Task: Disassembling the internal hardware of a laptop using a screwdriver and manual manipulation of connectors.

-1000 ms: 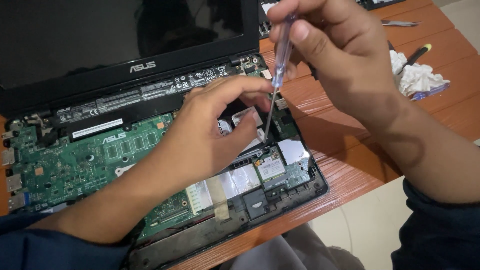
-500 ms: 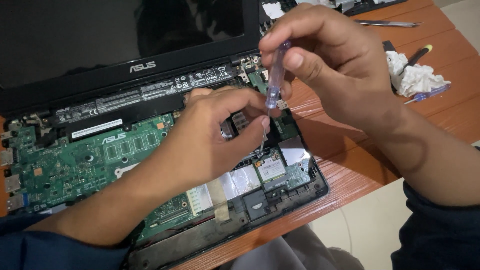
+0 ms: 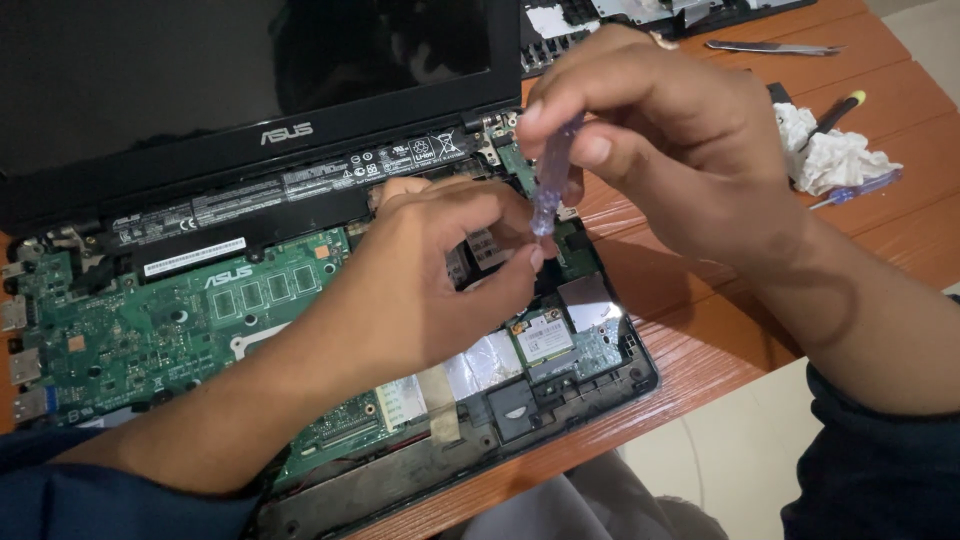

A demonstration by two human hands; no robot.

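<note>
Pinching a slim screwdriver (image 3: pixel 548 185) with a translucent bluish plastic handle, the right hand (image 3: pixel 680 160) closes thumb and fingers around the shaft and holds it almost upright over the opened laptop (image 3: pixel 330 300); the tool's lower end meets the fingertips of the left hand (image 3: pixel 420 280), which rests palm-down on the exposed interior with its fingers curled, and whether they grip anything is hidden; at nine o'clock from that hand spreads the flat green circuit board (image 3: pixel 150 330), studded with small dark chips; at twelve o'clock runs the long matte black battery bar (image 3: pixel 290 190) below the glossy dark screen (image 3: pixel 200 70); at five o'clock lies a small square wireless card (image 3: pixel 543 337) beside strips of crinkled silver foil (image 3: pixel 480 362); the laptop sits on a reddish wooden table (image 3: pixel 700 330) with a grooved grain; at two o'clock from the right hand a crumpled white tissue (image 3: pixel 830 150) lies by a black-handled tool (image 3: pixel 835 112), and thin metal tweezers (image 3: pixel 770 46) lie farther back.
</note>
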